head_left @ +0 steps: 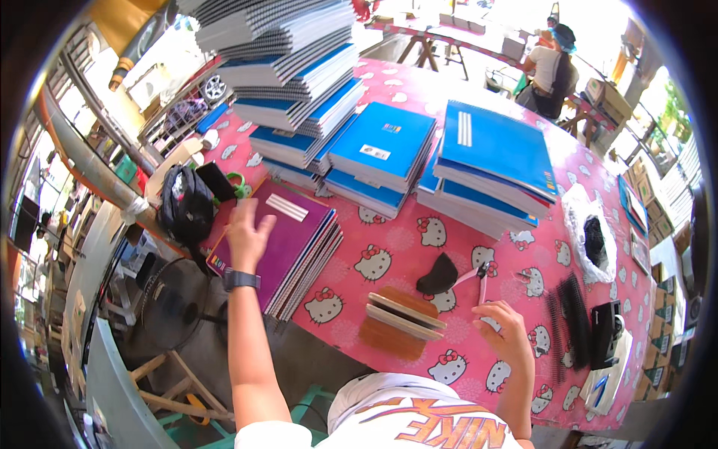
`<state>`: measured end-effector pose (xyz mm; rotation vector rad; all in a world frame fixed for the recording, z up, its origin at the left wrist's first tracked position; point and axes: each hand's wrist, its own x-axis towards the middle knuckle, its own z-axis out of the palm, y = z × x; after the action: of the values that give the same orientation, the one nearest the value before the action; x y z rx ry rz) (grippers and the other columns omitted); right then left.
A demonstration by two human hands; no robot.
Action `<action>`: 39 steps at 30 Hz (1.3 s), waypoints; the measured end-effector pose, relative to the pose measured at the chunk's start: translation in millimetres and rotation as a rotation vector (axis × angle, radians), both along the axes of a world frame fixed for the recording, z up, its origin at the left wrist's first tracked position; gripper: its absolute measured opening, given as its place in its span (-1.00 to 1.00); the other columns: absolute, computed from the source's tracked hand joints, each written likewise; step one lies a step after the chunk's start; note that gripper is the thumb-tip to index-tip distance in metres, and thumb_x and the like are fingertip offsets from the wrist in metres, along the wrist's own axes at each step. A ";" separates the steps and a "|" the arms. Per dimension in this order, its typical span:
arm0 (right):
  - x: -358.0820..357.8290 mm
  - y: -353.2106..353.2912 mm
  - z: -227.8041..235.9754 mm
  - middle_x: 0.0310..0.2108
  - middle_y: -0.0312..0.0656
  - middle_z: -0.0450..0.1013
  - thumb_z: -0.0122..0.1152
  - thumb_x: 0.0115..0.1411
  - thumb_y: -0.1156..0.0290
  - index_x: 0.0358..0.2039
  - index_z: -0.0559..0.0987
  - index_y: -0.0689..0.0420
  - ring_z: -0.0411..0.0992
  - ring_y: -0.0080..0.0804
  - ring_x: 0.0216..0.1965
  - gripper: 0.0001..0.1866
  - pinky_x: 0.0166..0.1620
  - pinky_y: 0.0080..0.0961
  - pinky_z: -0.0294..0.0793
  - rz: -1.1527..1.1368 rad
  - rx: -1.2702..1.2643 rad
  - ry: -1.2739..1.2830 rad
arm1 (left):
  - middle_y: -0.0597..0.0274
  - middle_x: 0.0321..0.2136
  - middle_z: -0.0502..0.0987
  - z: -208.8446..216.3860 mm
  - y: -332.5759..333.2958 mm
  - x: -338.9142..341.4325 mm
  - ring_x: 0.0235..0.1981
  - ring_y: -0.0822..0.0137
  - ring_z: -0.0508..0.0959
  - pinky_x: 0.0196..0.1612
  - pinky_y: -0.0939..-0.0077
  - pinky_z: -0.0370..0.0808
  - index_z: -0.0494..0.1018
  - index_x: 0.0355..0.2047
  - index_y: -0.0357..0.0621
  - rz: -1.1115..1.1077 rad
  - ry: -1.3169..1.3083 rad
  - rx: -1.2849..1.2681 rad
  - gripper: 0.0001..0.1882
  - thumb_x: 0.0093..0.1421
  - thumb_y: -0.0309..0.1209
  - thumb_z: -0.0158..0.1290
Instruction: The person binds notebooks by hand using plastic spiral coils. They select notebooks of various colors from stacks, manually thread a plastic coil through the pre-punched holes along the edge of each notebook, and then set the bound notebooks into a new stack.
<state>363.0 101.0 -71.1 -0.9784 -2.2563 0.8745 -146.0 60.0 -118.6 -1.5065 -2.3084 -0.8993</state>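
One stack of purple-covered paper notebooks [295, 236], ctr-left of frame nr edge of pink cat-print table [396, 277], could slip if spread, open L hand [248, 233] pushes sideways; R hand [508, 333] nr pink-handled pliers [483, 283], ctr-right, can't tell if gripping

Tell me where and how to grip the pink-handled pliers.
Probably best: take the pliers by their pink handles, coming from the near side with the right hand, since the open handles spread toward the person and the dark head points away.
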 end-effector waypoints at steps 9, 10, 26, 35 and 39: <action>-11.0 15.5 -14.4 -0.35 -0.08 0.48 0.23 -0.01 0.53 -0.29 0.55 0.23 0.45 -0.17 -0.30 -0.78 -0.24 -0.37 0.43 -0.019 -0.116 -0.058 | -0.07 -0.21 0.51 -64.4 -95.9 -70.8 -0.14 0.04 0.49 -0.07 0.30 0.38 0.46 -0.16 -0.27 0.335 -0.294 0.147 -0.63 0.28 -0.21 -0.14; -11.1 16.0 -13.2 -0.35 -0.08 0.48 0.23 -0.01 0.53 -0.29 0.55 0.23 0.45 -0.17 -0.30 -0.78 -0.24 -0.37 0.43 -0.033 -0.106 -0.064 | -0.08 -0.23 0.52 -64.5 -92.9 -71.9 -0.16 0.02 0.50 -0.08 0.29 0.39 0.48 -0.17 -0.27 0.333 -0.264 0.124 -0.61 0.29 -0.20 -0.17; -75.5 187.1 56.7 -0.29 -0.12 0.47 0.20 0.05 0.38 -0.31 0.55 0.16 0.37 -0.18 -0.14 -0.80 -0.08 -0.33 0.39 -0.170 0.686 -0.011 | 0.11 -0.17 0.45 41.1 -32.4 162.9 -0.06 0.14 0.38 0.05 0.21 0.27 0.49 -0.35 -0.17 -0.253 -0.166 0.447 -0.88 0.09 -0.44 0.07; -89.3 236.8 49.0 -0.44 -0.10 0.51 0.04 0.20 0.23 -0.44 0.54 0.12 0.49 -0.21 -0.29 -0.76 -0.21 -0.35 0.50 -0.201 0.760 -0.396 | 0.15 -0.18 0.48 2.3 -47.4 241.3 -0.11 0.20 0.42 -0.03 0.34 0.34 0.50 -0.36 -0.15 -0.304 -0.655 0.408 -0.84 -0.01 -0.55 0.11; -80.8 217.6 79.5 -0.50 -0.03 0.48 0.00 0.13 0.40 -0.42 0.48 0.12 0.48 -0.15 -0.40 -0.89 -0.33 -0.30 0.49 -0.348 0.684 -0.333 | 0.11 -0.11 0.45 19.0 -54.4 245.2 -0.04 0.19 0.41 -0.01 0.30 0.37 0.41 -0.12 -0.19 -0.493 -1.124 0.495 -0.69 0.13 -0.39 0.08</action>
<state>282.2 318.6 8.5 -1.1696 -2.2816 -0.2266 99.1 5.6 -99.6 -1.5292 -1.9053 -2.7612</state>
